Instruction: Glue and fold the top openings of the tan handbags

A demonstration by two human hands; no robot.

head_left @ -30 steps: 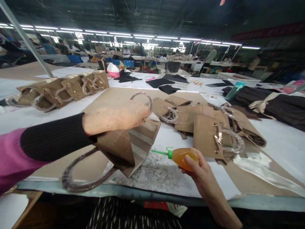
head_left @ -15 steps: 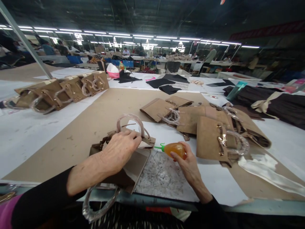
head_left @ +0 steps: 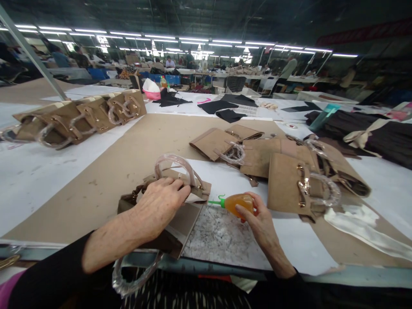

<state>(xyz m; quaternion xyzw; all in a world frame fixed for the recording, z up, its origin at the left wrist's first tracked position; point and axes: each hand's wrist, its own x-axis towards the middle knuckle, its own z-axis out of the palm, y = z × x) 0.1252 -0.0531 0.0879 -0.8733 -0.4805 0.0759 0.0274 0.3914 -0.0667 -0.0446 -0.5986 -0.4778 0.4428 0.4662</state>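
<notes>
A tan handbag (head_left: 189, 219) lies tipped at the table's front edge. One plastic-wrapped handle (head_left: 175, 159) arches up at its far side, and another handle (head_left: 137, 279) hangs over the edge toward me. My left hand (head_left: 164, 197) is closed over the bag's open top, its fingertips curled onto the upper panel and partly hidden. In my right hand (head_left: 259, 214) is a squeeze bottle (head_left: 236, 204) of amber liquid, lying nearly level. Its thin green nozzle (head_left: 217, 201) points left, the tip at the corner of the bag's upper panel; whether it touches I cannot tell.
Several tan handbags (head_left: 257, 156) lie piled at the right, and a row of others (head_left: 86, 116) stands at the left. White cloth (head_left: 363, 227) lies near the right front. Black pieces (head_left: 230, 116), a pink container (head_left: 151, 94) and dark fabric (head_left: 380, 133) are farther back.
The view has tilted and shifted slightly. Both hands keep their hold, and the nozzle tip stays by the bag's panel corner.
</notes>
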